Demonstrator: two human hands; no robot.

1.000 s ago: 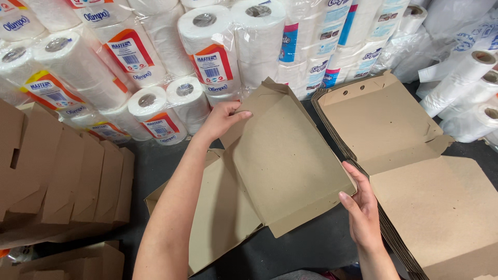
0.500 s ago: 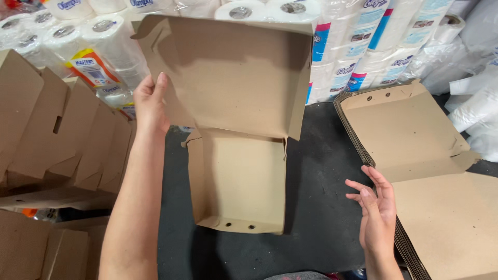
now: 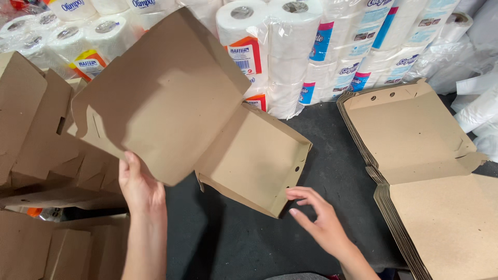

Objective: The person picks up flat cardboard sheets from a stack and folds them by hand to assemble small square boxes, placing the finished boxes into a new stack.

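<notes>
Cardboard box (image 3: 207,129), brown and half folded, hangs in the air above the dark floor (image 3: 332,155), its big lid panel tilted up toward us and its shallow tray, side walls already raised, angled down to the right. We hold it with the left hand (image 3: 139,187) alone: the thumb lies against the lower edge of the lid panel and the fingers are hidden behind it, so the grip is closed on that one edge. Our right hand (image 3: 317,220) holds nothing; its fingers are spread and slightly curled, just below the tray's near corner, close to it but, as far as we can tell, not touching.

We judge that a one-edge hold on so broad a sheet is the weak point. The board could bend or crease at the thumb, or the box could swing on its hinge line and slip free. The raised tray walls look only lightly set, so a push from the right hand at the wrong spot could flatten them or tear a tab. On the right, a stack of flat blanks (image 3: 415,155) lies close by; a swinging lid could knock its top sheets askew. Behind, the wrapped paper rolls (image 3: 311,52) stand near enough to be bumped, and folded boxes (image 3: 36,129) crowd the left side.
</notes>
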